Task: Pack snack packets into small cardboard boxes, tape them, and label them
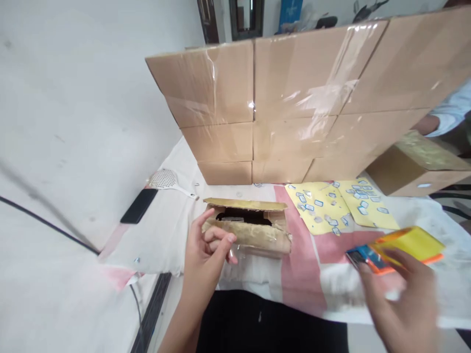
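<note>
An open cardboard box (263,238) lies in front of me on the cloth, its flaps raised and its inside dark. My left hand (208,245) is at the box's left end with nothing visible in it; the index finger is raised, the others loosely bent and the thumb apart. On the right, my right hand (401,289), blurred, has its thumb and fingers around a flat orange and yellow packet (415,242) with a blue, dark-edged part at its left end. Its kind is not clear. Two yellow sheets (320,208) with small blue-outlined shapes lie behind it.
A tall cardboard partition (294,98), taped together, stands across the back. To the left are a white slotted skimmer (165,180) and a black phone-like slab (139,206). Another cardboard box (415,169) is at the right, near a person's sleeve (452,113).
</note>
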Available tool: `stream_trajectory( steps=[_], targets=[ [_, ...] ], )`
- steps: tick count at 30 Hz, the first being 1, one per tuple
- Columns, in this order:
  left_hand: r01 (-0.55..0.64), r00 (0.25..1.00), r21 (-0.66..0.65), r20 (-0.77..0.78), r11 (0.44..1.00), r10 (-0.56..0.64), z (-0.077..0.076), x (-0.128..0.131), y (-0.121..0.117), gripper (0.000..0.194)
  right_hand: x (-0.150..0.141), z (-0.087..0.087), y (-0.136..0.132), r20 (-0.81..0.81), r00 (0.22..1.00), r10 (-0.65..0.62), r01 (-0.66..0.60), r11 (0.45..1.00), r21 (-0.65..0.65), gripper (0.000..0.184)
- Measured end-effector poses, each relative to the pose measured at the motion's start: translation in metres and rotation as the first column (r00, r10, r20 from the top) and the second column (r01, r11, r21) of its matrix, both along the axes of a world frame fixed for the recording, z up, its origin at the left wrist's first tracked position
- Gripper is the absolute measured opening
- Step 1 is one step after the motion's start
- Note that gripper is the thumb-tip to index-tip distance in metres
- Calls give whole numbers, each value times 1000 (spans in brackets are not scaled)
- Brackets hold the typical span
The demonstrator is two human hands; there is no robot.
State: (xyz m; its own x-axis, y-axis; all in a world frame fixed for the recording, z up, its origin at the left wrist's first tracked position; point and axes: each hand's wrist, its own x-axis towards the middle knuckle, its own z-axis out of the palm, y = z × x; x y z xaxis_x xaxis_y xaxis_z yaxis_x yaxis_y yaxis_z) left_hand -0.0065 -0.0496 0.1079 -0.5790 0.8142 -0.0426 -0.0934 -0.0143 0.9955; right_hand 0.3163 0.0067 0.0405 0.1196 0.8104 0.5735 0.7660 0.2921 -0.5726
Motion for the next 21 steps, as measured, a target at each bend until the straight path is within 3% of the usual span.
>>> stream_trajectory(
  steps=[1, 2, 4, 6, 9, 12, 14, 17, 21],
  targets=[
    [0, 1000, 2, -1, 1000, 0, -4, 0, -1, 63, -26, 14, 3, 49, 972, 228, -229, 973, 6, 54],
    [12, 1000, 3, -1, 1000, -12, -8, -1, -1, 64, -52, 28, 10, 96, 902, 421, -421, 907, -14, 54],
    [61, 998, 5, 6, 998, -61, -17, -5, 2, 67, -99, 50, 29, 192, 764, 616, -619, 784, -53, 65],
    [122, 992, 4, 24, 992, -122, -23, -11, 7, 71, -134, 58, 50, 239, 720, 651, -654, 752, -82, 63],
    [131, 991, 14, 22, 991, -131, -23, -18, 13, 72, -156, 52, 71, 186, 710, 680, -666, 733, -140, 38],
    [120, 993, 43, 14, 992, -121, -16, -16, 15, 69, -153, 38, 75, 139, 665, 734, -715, 679, -168, 29],
    [192, 981, 17, 28, 981, -193, -12, -13, 18, 67, -147, 32, 71, 170, 656, 735, -714, 678, -177, 31],
    [321, 945, -107, -27, 941, -325, -7, -12, 27, 59, -144, 30, 64, 173, 674, 719, -692, 695, -193, 33],
    [349, 924, -253, -65, 902, -376, 8, -19, 39, 46, -146, 27, 61, 118, 685, 719, -700, 694, -168, 34]
  ],
)
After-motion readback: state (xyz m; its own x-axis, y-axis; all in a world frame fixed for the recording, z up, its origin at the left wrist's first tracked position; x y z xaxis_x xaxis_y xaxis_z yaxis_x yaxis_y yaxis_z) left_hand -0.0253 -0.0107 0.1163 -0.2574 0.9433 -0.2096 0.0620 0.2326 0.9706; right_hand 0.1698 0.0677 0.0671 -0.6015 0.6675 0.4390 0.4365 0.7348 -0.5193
